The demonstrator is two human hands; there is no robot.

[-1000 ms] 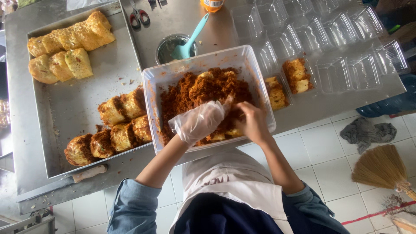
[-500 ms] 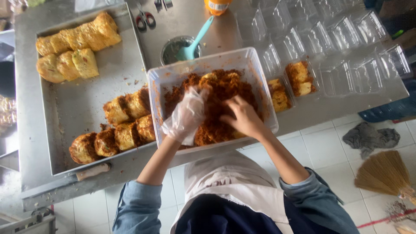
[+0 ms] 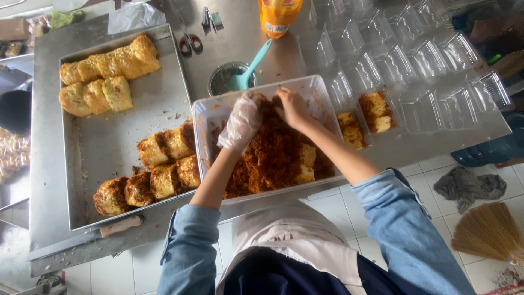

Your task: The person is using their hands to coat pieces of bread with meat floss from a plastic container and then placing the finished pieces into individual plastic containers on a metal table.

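Both hands work at the far end of the clear plastic tub (image 3: 203, 117), which sits mid-surface and is filled with reddish-brown shredded topping (image 3: 270, 158). The gloved left hand (image 3: 242, 121) and the bare right hand (image 3: 292, 106) press into the heap, fingers curled closed around a piece that is mostly buried. The step looks like coating a bread piece. Two pale bread pieces (image 3: 304, 163) lie in the tub's right side; coated rolls (image 3: 164, 164) wait on the steel tray (image 3: 109, 142) to the left. Next probably calls for lifting the piece clear without shedding topping.
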